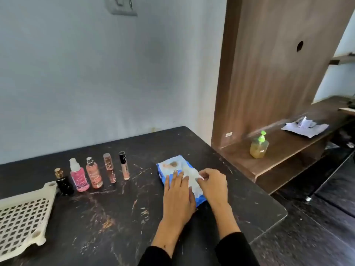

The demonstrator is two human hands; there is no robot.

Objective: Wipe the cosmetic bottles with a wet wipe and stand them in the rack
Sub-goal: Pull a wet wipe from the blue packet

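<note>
My left hand (177, 194) lies flat, fingers straight, pinning the pack (169, 167) to the counter (115, 217) so my right hand (212, 184) can pinch a wipe (192, 179) free.

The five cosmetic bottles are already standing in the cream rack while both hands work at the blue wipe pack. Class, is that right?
Not quite. The head view shows the five cosmetic bottles standing on the black table, beside the cream rack. The left hand and right hand are indeed at the blue wipe pack.
</note>
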